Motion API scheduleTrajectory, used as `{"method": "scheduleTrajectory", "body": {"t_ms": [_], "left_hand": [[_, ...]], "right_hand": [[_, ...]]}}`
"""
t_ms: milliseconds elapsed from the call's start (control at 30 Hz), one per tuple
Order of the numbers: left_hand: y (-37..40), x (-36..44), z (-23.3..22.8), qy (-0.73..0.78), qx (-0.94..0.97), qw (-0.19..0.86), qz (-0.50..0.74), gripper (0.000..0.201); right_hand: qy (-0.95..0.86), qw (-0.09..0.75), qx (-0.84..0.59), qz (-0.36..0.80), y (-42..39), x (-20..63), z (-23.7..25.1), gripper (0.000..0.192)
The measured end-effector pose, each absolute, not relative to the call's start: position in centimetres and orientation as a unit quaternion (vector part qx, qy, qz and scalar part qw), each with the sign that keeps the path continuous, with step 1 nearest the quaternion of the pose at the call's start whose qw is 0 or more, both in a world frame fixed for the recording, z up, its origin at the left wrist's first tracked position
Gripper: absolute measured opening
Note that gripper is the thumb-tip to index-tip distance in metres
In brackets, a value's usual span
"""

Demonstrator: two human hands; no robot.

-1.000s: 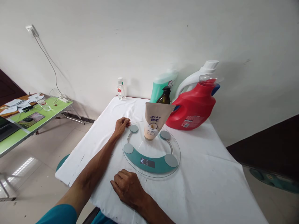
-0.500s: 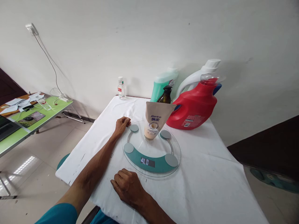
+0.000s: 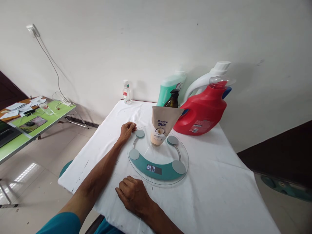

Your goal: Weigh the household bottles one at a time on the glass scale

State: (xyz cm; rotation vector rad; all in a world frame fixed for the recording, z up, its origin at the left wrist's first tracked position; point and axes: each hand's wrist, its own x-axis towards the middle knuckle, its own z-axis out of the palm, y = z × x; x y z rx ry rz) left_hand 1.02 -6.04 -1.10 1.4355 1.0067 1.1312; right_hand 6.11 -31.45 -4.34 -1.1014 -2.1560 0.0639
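Note:
A round glass bathroom scale [image 3: 146, 152] with a teal base lies on the white-clothed table [image 3: 214, 191]; its display [image 3: 154, 169] is lit. A beige Rejoice tube [image 3: 161, 125] stands cap-down on the glass. My left hand [image 3: 126, 131] rests on the cloth at the scale's far left rim, fingers curled, fingertips touching the glass edge. My right hand [image 3: 134, 195] lies palm down on the cloth just in front of the scale, fingers bent, holding nothing.
Behind the scale stand a red detergent jug [image 3: 202, 112], a white jug [image 3: 207, 79], a green bottle [image 3: 170, 87] and a dark pump bottle [image 3: 172, 100]. A small clear bottle [image 3: 126, 92] is at the far edge. A green side table [image 3: 36, 125] is on the left.
The scale's display has lit up brighter and shows new characters. Both hands and the tube have stayed where they were.

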Motion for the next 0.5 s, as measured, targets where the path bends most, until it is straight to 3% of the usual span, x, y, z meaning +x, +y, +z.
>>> {"method": "scheduleTrajectory", "body": {"t_ms": [500], "left_hand": [[-6.06,1.02,-1.02,0.42,0.595,0.504,0.464,0.033]], "right_hand": [[-0.827,0.37,-0.423,0.016,-31.44,6.04,-4.49,0.03]]}}
